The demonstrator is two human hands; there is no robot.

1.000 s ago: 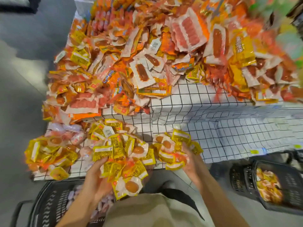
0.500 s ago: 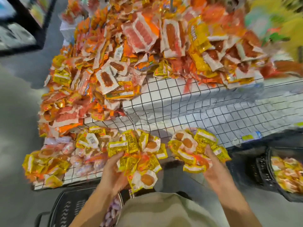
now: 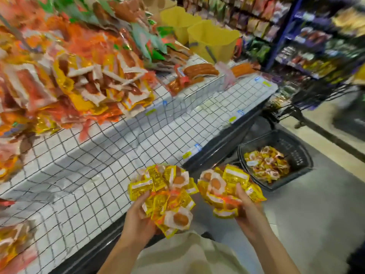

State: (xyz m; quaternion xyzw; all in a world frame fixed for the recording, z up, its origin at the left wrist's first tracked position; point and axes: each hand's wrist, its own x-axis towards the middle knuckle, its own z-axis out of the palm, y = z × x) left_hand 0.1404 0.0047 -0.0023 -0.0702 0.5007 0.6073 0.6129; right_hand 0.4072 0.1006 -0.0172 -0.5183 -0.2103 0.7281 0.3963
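My left hand (image 3: 138,218) grips a bunch of small yellow snack packets (image 3: 164,192) with round orange pieces showing through clear windows. A second bunch of the same yellow packets (image 3: 227,186) is held in my right hand (image 3: 246,206). Both bunches hang in the air off the front edge of the display stand, close to my body. To the right on the floor stands a black plastic basket (image 3: 302,155) with several of the same yellow packets (image 3: 266,165) inside.
A white stepped display stand with a black wire grid (image 3: 118,147) runs along my left. It carries a big heap of orange and yellow sausage packets (image 3: 69,76). Two yellow bags (image 3: 209,38) stand at its far end. Stocked shelves (image 3: 308,42) line the aisle on the right.
Both hands have lifted their bunches off the lowest shelf and carried them right. My view has swung right, bringing the floor basket and the aisle shelves into sight.
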